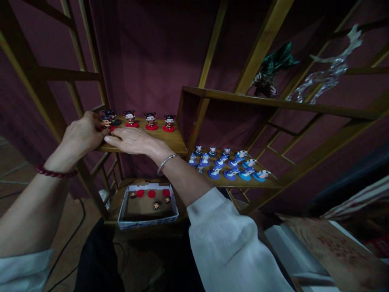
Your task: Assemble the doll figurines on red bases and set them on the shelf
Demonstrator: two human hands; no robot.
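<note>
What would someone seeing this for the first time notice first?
Probably the red-based figurines with black hair, lined up on the wooden shelf left of centre, with the left hand and right hand at the row's left end. Next, perhaps the transparent deer at upper right, then the blue and purple figurines grouped lower down, right of centre.

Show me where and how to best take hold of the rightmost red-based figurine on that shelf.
The figurine is probably best pinched by opposite edges of its round red base, coming from the front. It stands upright, the base spreads wider than the body, and no other figurine stands between it and the front edge of the shelf.
</note>
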